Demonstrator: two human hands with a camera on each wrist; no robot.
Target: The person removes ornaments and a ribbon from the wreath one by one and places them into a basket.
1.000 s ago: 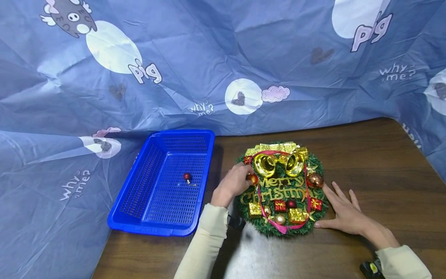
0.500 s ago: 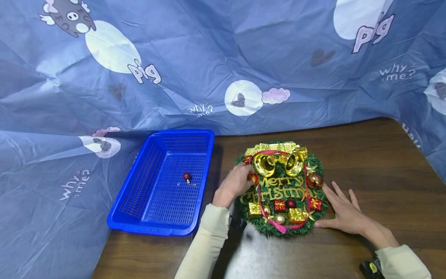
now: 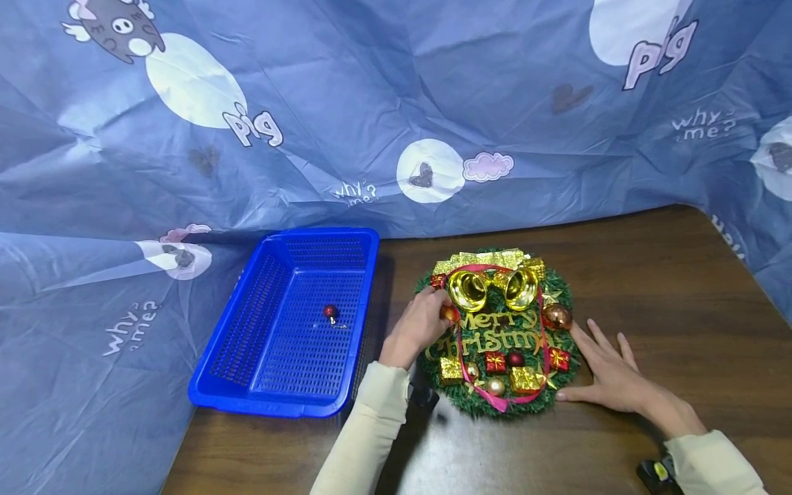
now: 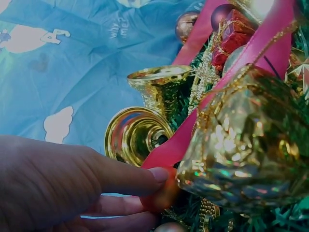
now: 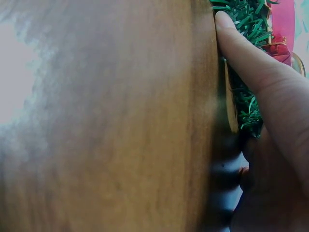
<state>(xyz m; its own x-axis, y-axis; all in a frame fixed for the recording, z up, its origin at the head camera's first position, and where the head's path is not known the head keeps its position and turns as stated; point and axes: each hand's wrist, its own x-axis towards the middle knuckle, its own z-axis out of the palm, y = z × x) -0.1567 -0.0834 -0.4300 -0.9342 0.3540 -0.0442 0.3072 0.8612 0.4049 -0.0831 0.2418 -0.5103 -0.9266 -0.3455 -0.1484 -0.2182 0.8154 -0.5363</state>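
Note:
A green Christmas wreath (image 3: 476, 407) with gold lettering, a pink ribbon, gold bells (image 3: 468, 291) and small gift boxes lies flat on the table. At its left side my left hand (image 3: 416, 327) pinches a shiny red-orange bauble (image 3: 449, 314) between thumb and fingers. The left wrist view shows the thumb on top of this bauble (image 4: 161, 193), right beside the pink ribbon (image 4: 176, 145). My right hand (image 3: 609, 375) rests with spread, straight fingers against the wreath's right edge, close to a copper bauble (image 3: 558, 316). In the right wrist view the thumb touches the green tinsel (image 5: 251, 29).
A blue plastic basket (image 3: 207, 395) stands on the table to the left, holding one small red bauble (image 3: 331, 311) with a gold tie. Behind the brown wooden table (image 3: 668, 275) hangs a blue printed cloth (image 3: 346, 103).
Both hands keep almost the same places on the wreath. The left hand still pinches the red-orange bauble, with only a slight shift; the whole view has drifted a little.

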